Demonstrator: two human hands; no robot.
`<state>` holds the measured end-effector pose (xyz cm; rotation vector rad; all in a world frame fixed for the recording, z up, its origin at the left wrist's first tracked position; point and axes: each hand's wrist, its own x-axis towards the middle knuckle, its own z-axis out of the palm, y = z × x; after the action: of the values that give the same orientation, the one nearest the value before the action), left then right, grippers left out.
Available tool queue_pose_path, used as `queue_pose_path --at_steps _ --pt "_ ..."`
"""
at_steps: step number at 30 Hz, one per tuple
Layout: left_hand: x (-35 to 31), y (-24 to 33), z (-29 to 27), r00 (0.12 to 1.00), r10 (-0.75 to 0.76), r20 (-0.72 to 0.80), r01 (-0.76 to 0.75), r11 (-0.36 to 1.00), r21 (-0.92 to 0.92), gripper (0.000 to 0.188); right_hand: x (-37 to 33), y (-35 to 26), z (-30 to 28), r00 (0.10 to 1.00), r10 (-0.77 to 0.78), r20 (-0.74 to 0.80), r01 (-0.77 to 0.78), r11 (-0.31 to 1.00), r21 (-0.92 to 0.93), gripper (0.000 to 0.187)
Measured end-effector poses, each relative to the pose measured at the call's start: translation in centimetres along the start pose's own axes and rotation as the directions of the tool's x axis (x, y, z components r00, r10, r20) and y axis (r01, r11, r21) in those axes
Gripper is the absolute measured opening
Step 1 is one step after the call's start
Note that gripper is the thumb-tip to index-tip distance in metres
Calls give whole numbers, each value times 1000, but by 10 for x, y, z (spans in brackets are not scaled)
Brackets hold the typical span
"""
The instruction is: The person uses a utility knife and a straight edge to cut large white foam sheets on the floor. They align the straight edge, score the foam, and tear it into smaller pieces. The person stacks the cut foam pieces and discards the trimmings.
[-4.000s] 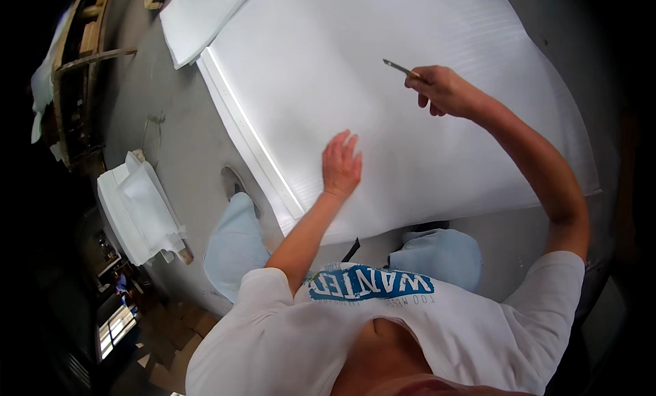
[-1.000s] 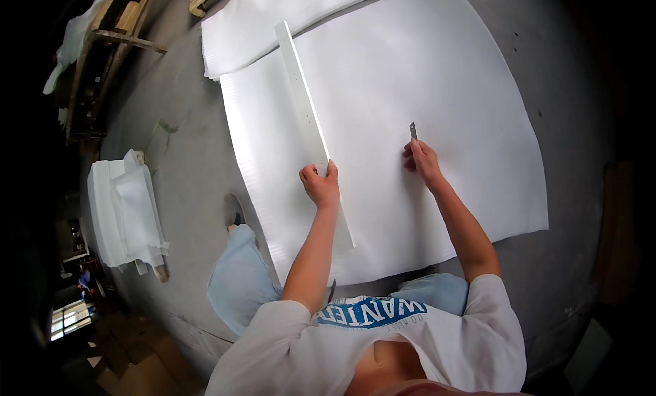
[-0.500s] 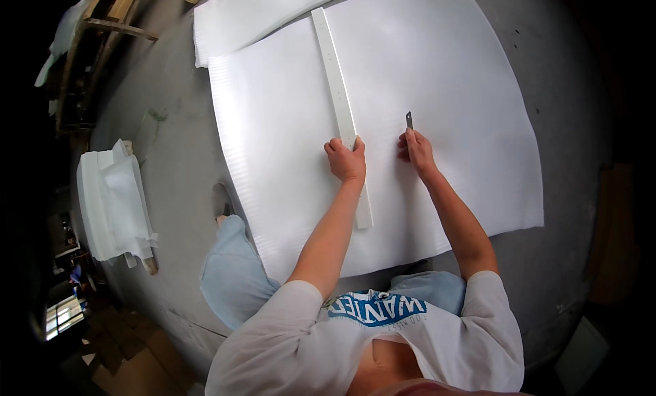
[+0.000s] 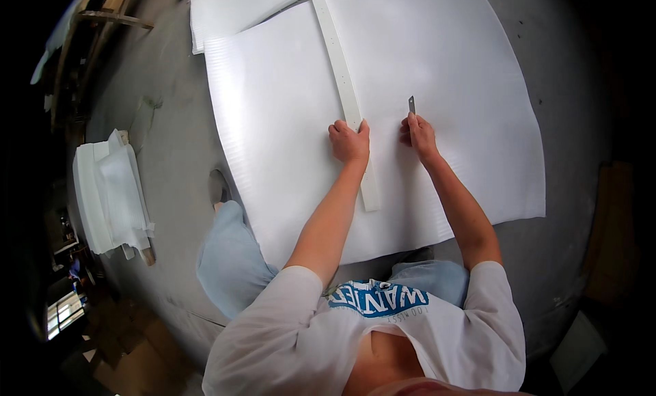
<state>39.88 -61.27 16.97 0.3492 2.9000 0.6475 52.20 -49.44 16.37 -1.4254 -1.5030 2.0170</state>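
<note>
A long white strip [image 4: 336, 51], straight-edged with small dark dots along it, lies lengthwise on a large white foam sheet [image 4: 273, 95]. My left hand [image 4: 350, 141] is closed around the strip below its middle, thumb on the right edge and fingers on the left. To the right, my right hand [image 4: 419, 135] grips a small flat metal blade [image 4: 411, 103] that points away from me. The lower part of the blade is hidden in the fingers. This hand is apart from the strip and appears held above the sheet.
Another white foam sheet [image 4: 232, 17] lies at the far left, partly under the large one. A stack of white wrapped pieces [image 4: 109, 194] rests on the grey floor [image 4: 174, 157] at left. Wooden framing [image 4: 113, 17] stands at the upper left, and brown cardboard [image 4: 133, 362] lies lower left.
The whole view has shifted slightly, so the sheet and strip sit higher in the picture. Both hands keep their grips and stay in nearly the same places over the sheet.
</note>
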Motion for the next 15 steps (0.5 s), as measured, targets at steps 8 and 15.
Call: queue_pose_path --at_steps 8,15 --pt "-2 5 -6 997 26 70 -32 996 84 51 -8 -1 0 1000 -15 -19 15 999 -31 48" --pt "4 11 -2 989 23 144 -36 995 91 56 0 5 -5 998 -53 -18 52 996 -75 47"
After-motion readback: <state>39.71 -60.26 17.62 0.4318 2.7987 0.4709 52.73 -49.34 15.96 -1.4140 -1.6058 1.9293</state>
